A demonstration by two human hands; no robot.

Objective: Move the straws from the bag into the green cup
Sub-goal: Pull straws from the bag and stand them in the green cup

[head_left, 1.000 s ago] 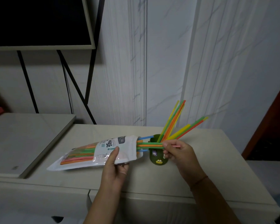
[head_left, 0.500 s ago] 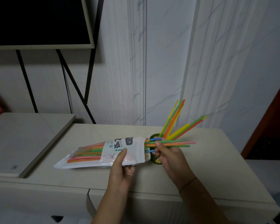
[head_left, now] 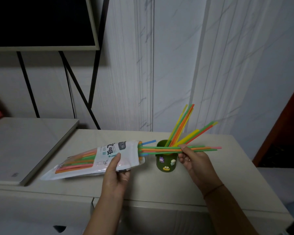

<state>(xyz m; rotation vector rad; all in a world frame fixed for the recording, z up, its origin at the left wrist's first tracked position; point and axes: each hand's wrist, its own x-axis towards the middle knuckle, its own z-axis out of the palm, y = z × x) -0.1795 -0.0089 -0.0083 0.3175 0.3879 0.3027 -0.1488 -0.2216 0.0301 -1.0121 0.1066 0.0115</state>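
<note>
Two hands are busy over the pale bench (head_left: 227, 175). Our left hand (head_left: 116, 173) grips the bag (head_left: 98, 158) near its open mouth, with the thumb on the printed top face and the fingers curled underneath. The bag lies slanted: its closed end rests on the bench at the left, and its mouth is raised toward the green cup (head_left: 166, 164).

Our right hand (head_left: 193, 160) pinches a bunch of straws (head_left: 161, 148), green, orange and pink, between thumb and fingertips. The bunch runs almost level. Its left ends sit inside the bag's mouth, its middle crosses the cup's rim in our view, and its right ends stick out past our fingers. We cannot tell whether it touches the rim, nor how many straws it holds.

One blue straw (head_left: 148, 142) pokes out of the mouth at a slight upward angle, just above the bunch. More coloured straws lie inside the bag, showing through its clear panel.

The green cup stands upright on the bench just right of the bag's mouth, with small figures stuck on its front. Standing straws (head_left: 182, 126) in yellow, green and orange lean out of it, fanning up and to the right.

Behind us at the left hangs a dark screen (head_left: 41, 21) on a black stand (head_left: 78, 92), above a lower surface (head_left: 24, 146) beside the bench.
</note>
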